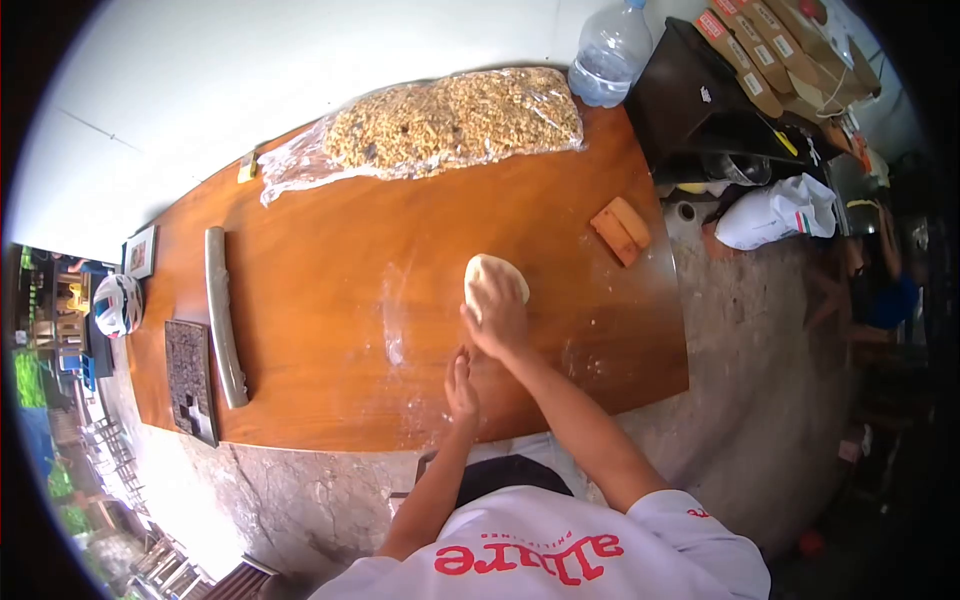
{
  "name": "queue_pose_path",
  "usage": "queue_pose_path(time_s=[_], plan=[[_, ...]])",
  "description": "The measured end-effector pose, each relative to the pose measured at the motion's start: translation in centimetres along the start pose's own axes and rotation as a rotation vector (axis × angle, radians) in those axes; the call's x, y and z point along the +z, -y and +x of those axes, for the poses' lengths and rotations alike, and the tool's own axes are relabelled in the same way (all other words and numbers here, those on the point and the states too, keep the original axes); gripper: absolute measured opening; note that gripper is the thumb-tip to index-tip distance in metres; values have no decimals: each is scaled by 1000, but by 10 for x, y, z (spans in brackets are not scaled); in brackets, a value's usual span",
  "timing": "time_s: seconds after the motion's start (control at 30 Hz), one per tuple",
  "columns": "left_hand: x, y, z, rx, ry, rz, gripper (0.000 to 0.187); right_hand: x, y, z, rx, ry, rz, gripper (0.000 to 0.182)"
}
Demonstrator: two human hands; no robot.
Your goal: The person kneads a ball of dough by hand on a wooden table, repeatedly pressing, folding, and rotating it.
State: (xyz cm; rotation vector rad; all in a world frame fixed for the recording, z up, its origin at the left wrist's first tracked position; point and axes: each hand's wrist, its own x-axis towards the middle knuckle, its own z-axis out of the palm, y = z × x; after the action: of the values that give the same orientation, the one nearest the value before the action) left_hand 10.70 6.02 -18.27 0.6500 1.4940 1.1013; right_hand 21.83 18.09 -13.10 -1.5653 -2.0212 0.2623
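Note:
A pale, flattened round of dough (487, 266) lies on the brown wooden table (320, 300), near its middle. My right hand (498, 318) rests on the dough with its fingers laid flat over it, hiding much of its near part. Closer to the table's front edge, my left hand (461, 388) is held up with its fingers stretched out and nothing in it. It is apart from the dough. Smears of white flour (394, 318) mark the tabletop left of the dough, and more powder lies around my left hand.
A large plastic bag of brown flakes or grains (450, 122) lies along the back. Beside it stands a water bottle (608, 60). An orange-brown block (621, 232) sits at right. At left are a long grey tube (222, 315), a dark slab (190, 380) and a helmet (118, 304).

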Motion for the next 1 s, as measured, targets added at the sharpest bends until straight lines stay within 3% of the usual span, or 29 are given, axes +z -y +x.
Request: queue_pose_path(time_s=[0.1, 0.2, 0.23, 0.3, 0.37, 0.43, 0.5, 0.53, 0.6, 0.67, 0.7, 0.77, 0.87, 0.9, 0.93, 0.97, 1.0], plan=[[-49, 9, -20, -82, -85, -154, 57, 12, 34, -80, -180, 209, 38, 50], [-73, 8, -14, -6, -132, 15, 46, -3, 45, -147, -307, 523, 42, 42], [-71, 2, 0, 97, -139, 125, 46, -15, 42, -146, -315, 532, 26, 42], [-57, -6, 30, 210, -151, 209, 48, -42, 44, -134, 407, 922, 409, 34], [-38, -14, 51, 136, -96, 162, 48, -46, 47, -98, 534, 585, 219, 29], [-17, -21, 53, 60, -47, 127, 48, -12, 40, -66, 235, -238, 318, 31], [-1, -16, 44, 230, 13, 263, 48, 9, 30, -68, 161, -137, 168, 33], [0, -12, 31, 220, 14, 273, 48, 19, 28, -71, 90, -47, 30, 35], [-13, -2, -2, 540, 172, 362, 53, 8, 22, -116, 83, -65, 203, 46], [-40, 6, -26, 851, 544, 699, 59, -5, 17, -196, 148, -24, 245, 53], [-43, 11, -32, 822, 542, 699, 59, -6, 11, -239, 200, 31, 206, 57], [-40, 16, -30, 999, 1160, 856, 62, -11, 1, -284, 224, 162, 140, 60], [-8, 13, 6, 1041, 1140, 865, 62, -8, -7, -242, 320, 336, 119, 68], [8, 10, 33, 1130, 1030, 786, 60, 6, -12, -219, 333, 104, 160, 68], [22, -9, 58, 950, 1022, 927, 59, 21, -21, -192, 342, -128, 201, 69], [36, -29, 83, 762, 1001, 1067, 58, 23, -33, -144, 368, -90, 93, 67], [51, -36, 111, 806, 796, 1016, 57, 17, -43, -90, 393, -48, -7, 66]])
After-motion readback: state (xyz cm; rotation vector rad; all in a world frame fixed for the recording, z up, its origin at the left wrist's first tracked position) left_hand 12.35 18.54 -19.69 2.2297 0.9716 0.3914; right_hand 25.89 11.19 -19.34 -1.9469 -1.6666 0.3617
